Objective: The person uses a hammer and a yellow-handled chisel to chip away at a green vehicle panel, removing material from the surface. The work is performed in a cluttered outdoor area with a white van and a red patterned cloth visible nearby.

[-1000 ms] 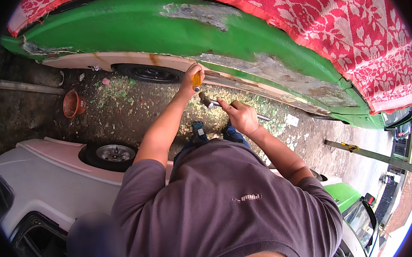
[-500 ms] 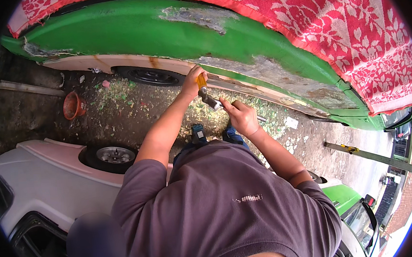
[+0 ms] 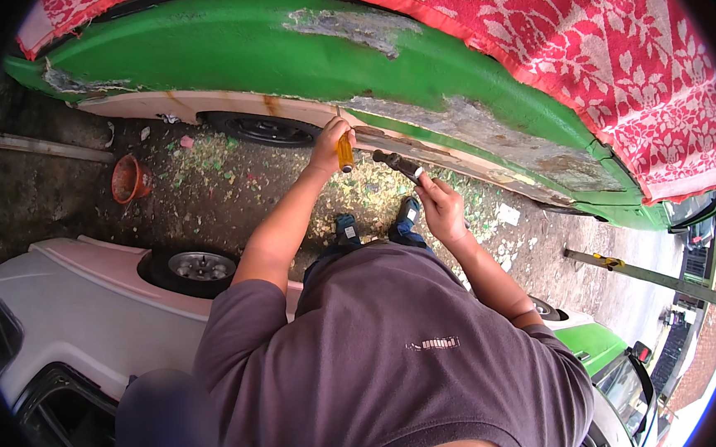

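Observation:
My left hand (image 3: 329,146) is closed around a screwdriver with a yellow handle (image 3: 345,153), its thin shaft pointing up at the pale lower sill (image 3: 290,110) of a green car body (image 3: 222,54). Whether the tip touches the sill I cannot tell. My right hand (image 3: 443,211) grips a hammer (image 3: 399,164) by its handle, the dark head a short way to the right of the screwdriver's butt and apart from it. Grey bare patches (image 3: 484,127) show along the green panel, and the sill's paint is broken near the tools.
A red patterned cloth (image 3: 578,50) drapes over the green car. Paint flakes (image 3: 356,192) litter the ground around my feet. An orange bucket (image 3: 130,180) sits at the left, near a long bar (image 3: 41,146). Behind me stands a white car (image 3: 89,300); another bar (image 3: 652,278) lies right.
The hammer head has come away from the screwdriver's butt, moving right as my right hand shifted right and slightly down. My left hand stays nearly in place, its screwdriver tilted a little differently.

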A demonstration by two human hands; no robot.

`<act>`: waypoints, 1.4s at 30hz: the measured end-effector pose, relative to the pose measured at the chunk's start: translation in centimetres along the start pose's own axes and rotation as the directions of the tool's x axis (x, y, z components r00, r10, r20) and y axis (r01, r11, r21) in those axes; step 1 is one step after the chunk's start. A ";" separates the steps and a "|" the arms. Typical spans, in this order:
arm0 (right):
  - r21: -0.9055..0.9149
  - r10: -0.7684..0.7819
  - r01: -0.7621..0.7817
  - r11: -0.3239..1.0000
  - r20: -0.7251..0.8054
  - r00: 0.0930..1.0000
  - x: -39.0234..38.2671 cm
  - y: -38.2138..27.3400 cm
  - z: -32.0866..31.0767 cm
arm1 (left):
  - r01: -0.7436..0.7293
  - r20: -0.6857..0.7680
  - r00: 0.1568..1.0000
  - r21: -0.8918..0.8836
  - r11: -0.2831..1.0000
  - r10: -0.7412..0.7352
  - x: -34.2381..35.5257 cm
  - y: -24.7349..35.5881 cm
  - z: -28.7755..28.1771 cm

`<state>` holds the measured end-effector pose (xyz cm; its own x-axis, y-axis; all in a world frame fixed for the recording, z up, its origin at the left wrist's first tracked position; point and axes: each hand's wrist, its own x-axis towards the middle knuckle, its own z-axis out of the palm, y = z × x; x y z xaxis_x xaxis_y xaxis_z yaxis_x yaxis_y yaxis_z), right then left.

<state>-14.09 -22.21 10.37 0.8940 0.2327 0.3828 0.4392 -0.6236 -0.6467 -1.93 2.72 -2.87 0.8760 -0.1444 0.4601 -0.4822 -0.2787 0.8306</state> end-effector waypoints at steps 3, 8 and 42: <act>-0.026 0.009 -0.008 1.000 0.007 1.000 0.0 -0.2 0.1 | 0.040 -0.001 0.999 -0.034 0.999 -0.040 0.2 -0.3 -0.1; -0.007 0.011 -0.010 1.000 0.054 0.998 0.0 -0.8 0.2 | -0.079 -0.056 0.995 0.103 0.992 0.085 0.1 -0.9 0.0; -0.200 -0.374 0.388 0.900 0.108 0.921 3.3 -1.6 3.4 | 0.190 -0.119 0.965 -0.301 0.934 -0.235 1.1 -2.1 0.9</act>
<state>-11.57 -17.95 10.39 0.6691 0.5281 0.5229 0.7247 -0.6197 -0.3015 0.03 2.26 -4.44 0.9573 0.0394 0.2865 -0.2867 -0.0018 0.9580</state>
